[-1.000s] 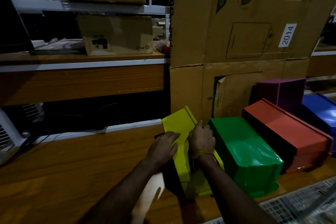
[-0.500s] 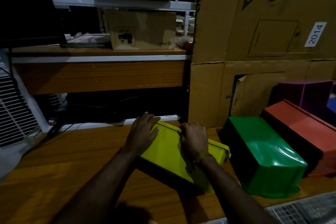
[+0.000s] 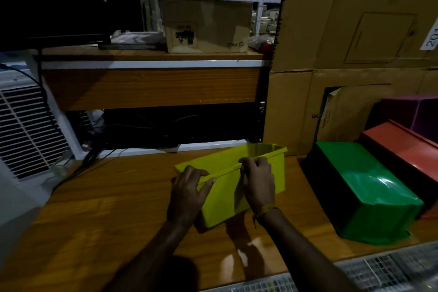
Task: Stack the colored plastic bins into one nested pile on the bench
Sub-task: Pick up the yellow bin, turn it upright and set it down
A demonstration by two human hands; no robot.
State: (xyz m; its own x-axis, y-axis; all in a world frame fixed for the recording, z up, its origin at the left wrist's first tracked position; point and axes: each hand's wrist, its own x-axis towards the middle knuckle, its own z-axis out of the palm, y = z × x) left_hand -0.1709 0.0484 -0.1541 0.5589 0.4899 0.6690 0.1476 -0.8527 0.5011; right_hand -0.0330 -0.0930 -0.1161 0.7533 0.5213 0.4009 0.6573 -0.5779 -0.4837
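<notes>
A yellow bin stands mouth-up on the wooden bench, near its middle. My left hand and my right hand both grip its near rim, thumbs over the edge. To the right a green bin lies upside down on the bench. Behind the green one an orange-red bin is also overturned. A purple bin leans against the cardboard at the far right, partly cut off by the frame.
Large cardboard boxes form a wall behind the bins. A wooden shelf with a small carton rises at the back. A white vented appliance stands at the left, with cables beside it. A wire grid lies along the near right edge.
The yellow bin has been moved left, away from the green bin, and turned from tilted on its side to mouth-up. Both hands shifted from its underside to its near rim.
</notes>
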